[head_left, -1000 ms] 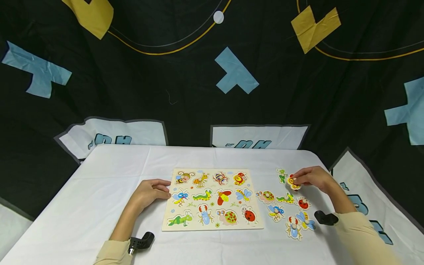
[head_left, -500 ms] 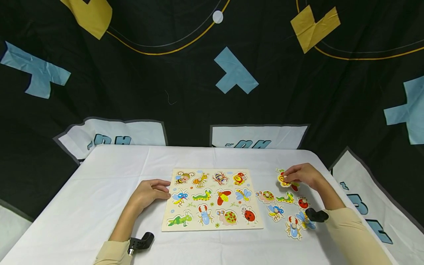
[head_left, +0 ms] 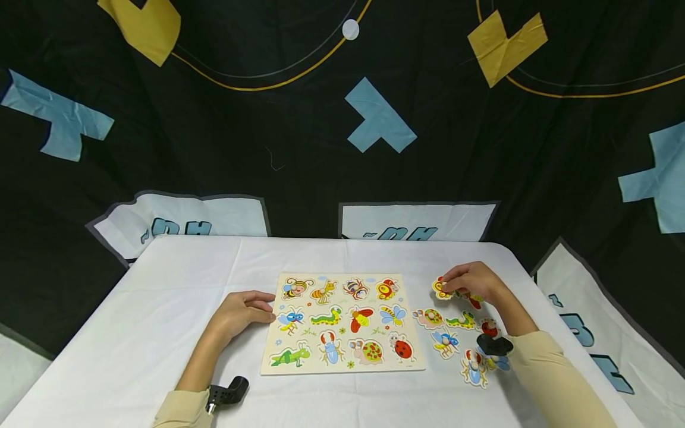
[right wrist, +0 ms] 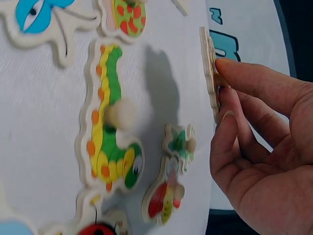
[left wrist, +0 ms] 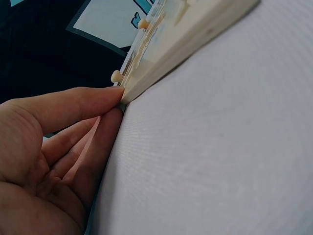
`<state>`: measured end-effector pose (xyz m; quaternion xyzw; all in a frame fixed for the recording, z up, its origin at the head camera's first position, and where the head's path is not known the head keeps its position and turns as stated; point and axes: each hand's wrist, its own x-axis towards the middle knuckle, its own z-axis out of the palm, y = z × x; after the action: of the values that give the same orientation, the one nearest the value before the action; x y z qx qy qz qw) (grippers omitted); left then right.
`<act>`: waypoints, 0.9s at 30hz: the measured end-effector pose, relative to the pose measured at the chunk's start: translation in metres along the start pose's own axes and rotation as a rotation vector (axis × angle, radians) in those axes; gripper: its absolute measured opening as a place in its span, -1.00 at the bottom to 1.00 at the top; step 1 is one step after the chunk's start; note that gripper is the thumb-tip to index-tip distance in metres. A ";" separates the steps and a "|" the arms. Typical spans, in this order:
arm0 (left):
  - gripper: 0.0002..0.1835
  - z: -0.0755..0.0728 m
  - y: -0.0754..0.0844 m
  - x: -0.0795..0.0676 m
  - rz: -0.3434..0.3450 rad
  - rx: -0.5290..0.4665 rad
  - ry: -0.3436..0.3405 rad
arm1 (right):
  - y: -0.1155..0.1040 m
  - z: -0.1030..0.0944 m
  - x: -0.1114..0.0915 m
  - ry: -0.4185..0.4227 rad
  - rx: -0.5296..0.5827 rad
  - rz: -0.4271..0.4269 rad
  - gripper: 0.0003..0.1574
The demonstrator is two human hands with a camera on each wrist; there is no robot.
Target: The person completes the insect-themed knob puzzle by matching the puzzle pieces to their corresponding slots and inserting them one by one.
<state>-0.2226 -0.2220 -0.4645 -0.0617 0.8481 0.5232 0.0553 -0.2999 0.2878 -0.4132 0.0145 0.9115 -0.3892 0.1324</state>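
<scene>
A wooden puzzle board (head_left: 342, 365) with insect pictures lies flat on the white table. My left hand (head_left: 241, 315) is at its left edge; in the left wrist view, thumb and finger meet at that edge, holding it. My right hand (head_left: 478, 282) pinches a red and yellow butterfly-like puzzle piece (head_left: 441, 289) by its knob. In the right wrist view this piece (right wrist: 209, 73) stands edge-on, above the table. A caterpillar piece (right wrist: 110, 142), a grasshopper piece (right wrist: 177, 139) and a red-winged moth piece (right wrist: 157, 200) lie below that hand.
Between the board and my right forearm lie a snail piece (head_left: 430, 318), a mosquito piece (head_left: 445, 343), a stag beetle piece (head_left: 473, 368) and several others. Small wooden knobs (left wrist: 117, 77) stick up from the board. A black curtain (head_left: 299, 148) hangs behind the table.
My right hand has carried the butterfly-like piece leftward toward the board, passing over the grasshopper piece and uncovering the moth piece. The left hand and the board have stayed put.
</scene>
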 end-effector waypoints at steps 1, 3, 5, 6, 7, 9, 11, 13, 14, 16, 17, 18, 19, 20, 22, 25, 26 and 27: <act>-0.43 0.000 0.000 0.000 -0.004 -0.001 0.003 | -0.001 0.002 0.001 -0.001 0.003 -0.001 -0.64; -0.43 0.000 0.000 0.000 -0.002 0.000 0.002 | -0.004 0.005 0.003 0.001 0.010 0.002 -0.64; -0.42 0.000 0.000 0.000 -0.002 0.002 0.003 | -0.008 0.008 0.005 -0.002 0.015 0.002 -0.64; -0.42 0.000 0.000 0.000 -0.001 0.002 0.003 | -0.009 0.009 0.006 -0.003 0.018 0.001 -0.64; -0.42 0.000 0.000 0.000 -0.001 0.001 0.003 | -0.011 0.011 0.007 -0.004 0.016 0.001 -0.64; -0.42 0.000 0.001 0.000 0.000 -0.001 0.001 | -0.013 0.013 0.010 0.000 0.014 -0.001 -0.64; -0.42 0.000 0.001 0.000 0.000 -0.001 0.002 | -0.016 0.016 0.011 0.001 0.016 0.000 -0.64; -0.41 -0.001 0.001 -0.001 0.003 -0.005 0.001 | -0.019 0.019 0.012 0.006 0.022 0.003 -0.64; -0.40 -0.001 0.001 -0.001 0.005 -0.007 0.001 | -0.021 0.021 0.013 0.008 0.030 0.009 -0.64; -0.39 -0.001 0.001 -0.002 0.009 -0.014 0.001 | -0.024 0.024 0.013 0.010 0.037 0.019 -0.64; -0.39 -0.001 0.001 -0.002 0.010 -0.017 0.000 | -0.025 0.026 0.014 0.010 0.039 0.017 -0.64; -0.39 -0.001 0.001 -0.002 0.013 -0.020 -0.002 | -0.026 0.028 0.015 0.013 0.039 0.015 -0.65; -0.39 -0.001 0.001 -0.002 0.014 -0.021 -0.002 | -0.027 0.030 0.015 0.014 0.041 0.012 -0.65; -0.39 -0.001 0.001 -0.002 0.010 -0.022 -0.001 | -0.028 0.031 0.016 0.015 0.045 0.007 -0.65; -0.40 -0.001 0.001 -0.002 0.007 -0.022 -0.002 | -0.031 0.035 0.018 0.015 0.050 -0.009 -0.66; -0.40 -0.001 0.001 -0.002 0.005 -0.020 -0.004 | -0.034 0.039 0.020 0.015 0.056 -0.027 -0.68; -0.40 -0.001 0.001 -0.002 0.005 -0.020 -0.004 | -0.035 0.041 0.021 0.015 0.057 -0.028 -0.69; -0.40 -0.001 0.001 -0.003 0.006 -0.022 -0.004 | -0.037 0.043 0.023 0.015 0.058 -0.031 -0.70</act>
<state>-0.2203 -0.2223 -0.4627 -0.0586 0.8425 0.5327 0.0547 -0.3165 0.2300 -0.4214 0.0073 0.9009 -0.4173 0.1190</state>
